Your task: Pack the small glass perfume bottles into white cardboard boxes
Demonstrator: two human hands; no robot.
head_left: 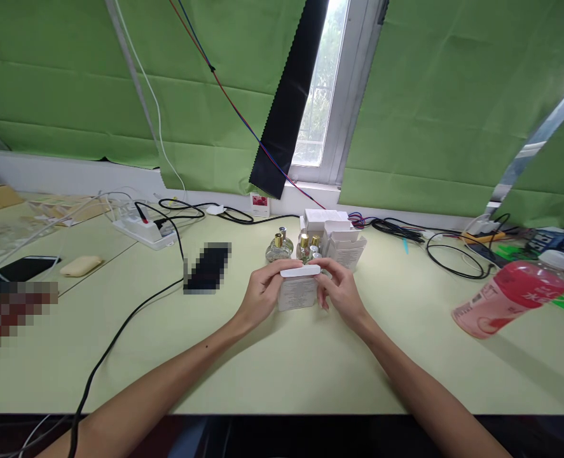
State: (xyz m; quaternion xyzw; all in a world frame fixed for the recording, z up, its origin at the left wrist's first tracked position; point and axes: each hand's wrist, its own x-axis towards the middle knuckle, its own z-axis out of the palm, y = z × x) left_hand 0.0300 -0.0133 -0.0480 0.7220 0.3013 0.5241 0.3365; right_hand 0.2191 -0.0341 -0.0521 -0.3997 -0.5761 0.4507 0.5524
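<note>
A small white printed box (pixel 297 294) stands upright on the table, its white top flap (pixel 301 271) facing me. My left hand (pixel 264 287) grips the box's left side, fingers along the top edge. On the other side, my right hand (pixel 337 287) has its fingers curled at the top right corner of the same box. Just behind it stand several glass perfume bottles (pixel 278 249) with gold and silver caps, partly hidden by my hands and the box. White boxes (pixel 343 245) with raised flaps stand behind to the right.
A pink drink bottle (pixel 505 296) stands at the right. On the left lie a blurred black object (pixel 208 267), a cream case (pixel 81 266), a phone (pixel 24 268) and a white power strip (pixel 145 230). A black cable (pixel 119 337) crosses the table's left part.
</note>
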